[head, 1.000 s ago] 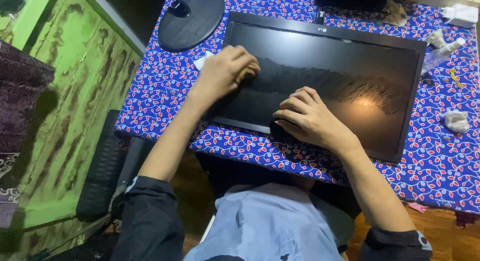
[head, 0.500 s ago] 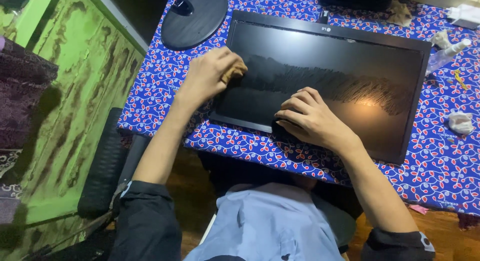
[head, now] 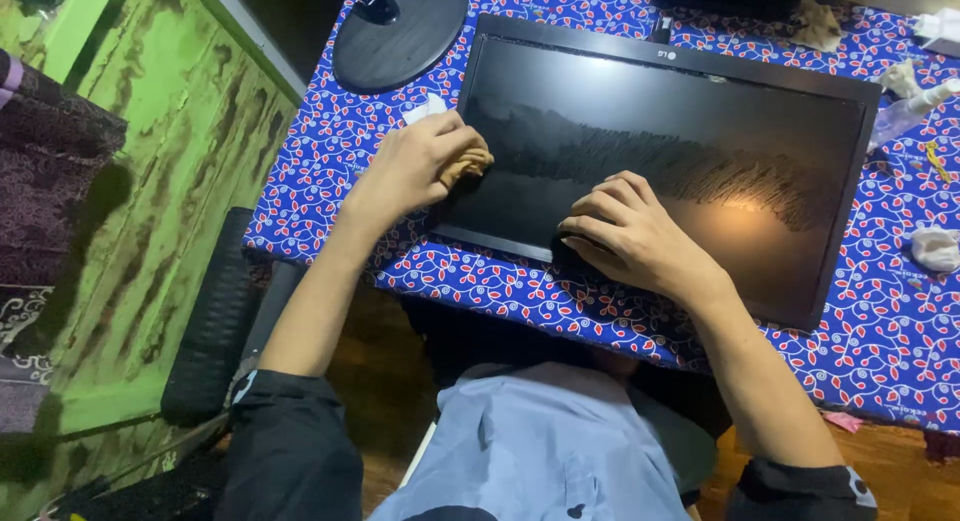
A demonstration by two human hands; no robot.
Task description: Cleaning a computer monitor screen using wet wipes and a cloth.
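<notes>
glossy smeared monitor screen (head: 650, 121), matt black plastic stand base (head: 400, 36), soft tan cloth (head: 465, 166), patterned fabric tablecloth (head: 330, 151)

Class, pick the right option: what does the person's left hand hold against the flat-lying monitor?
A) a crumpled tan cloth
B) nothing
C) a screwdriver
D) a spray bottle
A: the left hand grips a crumpled tan cloth at the left edge of the monitor.

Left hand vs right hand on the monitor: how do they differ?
The left hand is curled around a tan cloth at the monitor screen's left edge; the right hand holds nothing. The right hand lies spread, fingers down on the screen's near edge. Both are bare and touch the face-up monitor.
</notes>
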